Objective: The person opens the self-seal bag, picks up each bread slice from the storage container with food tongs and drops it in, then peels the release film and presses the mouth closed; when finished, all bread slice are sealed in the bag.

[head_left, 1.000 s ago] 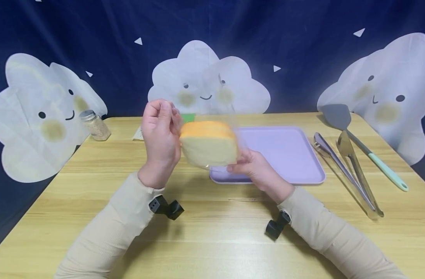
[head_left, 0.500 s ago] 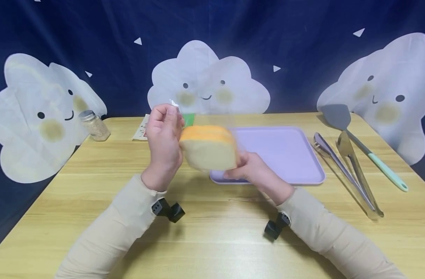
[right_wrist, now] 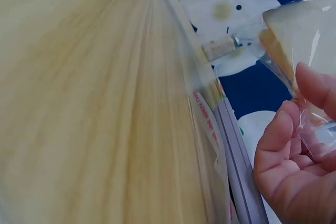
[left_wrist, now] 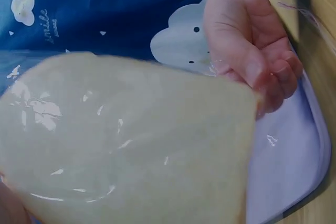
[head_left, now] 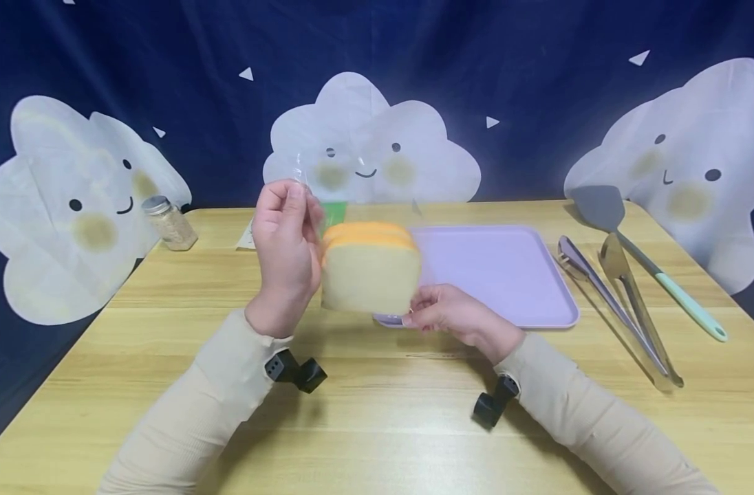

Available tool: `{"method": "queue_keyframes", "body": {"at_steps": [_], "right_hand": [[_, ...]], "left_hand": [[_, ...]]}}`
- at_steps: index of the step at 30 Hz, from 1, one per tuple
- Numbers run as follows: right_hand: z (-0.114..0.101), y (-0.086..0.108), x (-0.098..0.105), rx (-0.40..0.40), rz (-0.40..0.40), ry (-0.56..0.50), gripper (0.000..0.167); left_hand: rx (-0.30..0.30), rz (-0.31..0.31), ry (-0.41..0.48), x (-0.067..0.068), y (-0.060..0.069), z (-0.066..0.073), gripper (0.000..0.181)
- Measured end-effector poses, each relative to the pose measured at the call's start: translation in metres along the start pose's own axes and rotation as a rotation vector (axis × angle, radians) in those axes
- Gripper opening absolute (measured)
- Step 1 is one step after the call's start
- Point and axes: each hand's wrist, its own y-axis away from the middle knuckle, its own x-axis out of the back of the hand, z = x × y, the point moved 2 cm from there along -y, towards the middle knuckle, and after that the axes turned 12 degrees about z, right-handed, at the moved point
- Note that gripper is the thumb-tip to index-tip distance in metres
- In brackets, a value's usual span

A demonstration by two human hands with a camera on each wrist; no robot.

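Two thick bread slices point(head_left: 371, 278) with orange-brown crusts sit upright inside a clear plastic bag point(left_wrist: 44, 114), held above the table. My left hand point(head_left: 287, 237) pinches the bag's film at the upper left, and a bit of film point(head_left: 299, 166) sticks up past the fingertips. At the lower right, my right hand point(head_left: 454, 313) pinches a corner of the bag between thumb and fingers. In the right wrist view this hand point(right_wrist: 294, 156) has crumpled film in its grip. The left wrist view shows the pale bread face point(left_wrist: 136, 140) behind shiny film.
Behind the bread lies a lilac tray point(head_left: 501, 275). Metal tongs point(head_left: 618, 309) and a spatula point(head_left: 649, 265) with a mint handle lie to its right. A lidded jar point(head_left: 169, 223) stands far left. A green item point(head_left: 336, 212) and printed paper point(head_left: 245, 237) lie behind my left hand.
The bagged bread has levelled from its tilt, its right side dropping. My right hand has moved down a little with the corner, while my left hand stays at nearly the same height.
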Motion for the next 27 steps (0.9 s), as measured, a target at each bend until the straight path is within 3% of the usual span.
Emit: {"method": "queue_keyframes", "body": {"at_steps": [8,14,18,23,27], "right_hand": [[-0.005,0.004,-0.001,0.004,-0.059,-0.214,0.016],[-0.006,0.004,-0.001,-0.031,-0.12,-0.143,0.011],[-0.006,0.003,0.002,-0.019,-0.098,-0.126,0.018],[-0.004,0.002,0.005,0.022,-0.082,-0.167,0.017],[-0.004,0.003,0.009,0.04,-0.037,-0.074,0.019]], "left_hand": [[-0.035,0.0,-0.07,0.004,-0.002,0.001,0.024],[-0.03,-0.011,0.007,0.003,-0.004,0.003,0.022],[-0.013,0.001,0.013,0.004,-0.005,0.0,0.023],[0.02,0.016,-0.045,0.008,-0.004,-0.005,0.023],[0.007,-0.003,-0.016,0.006,-0.004,-0.004,0.022]]}}
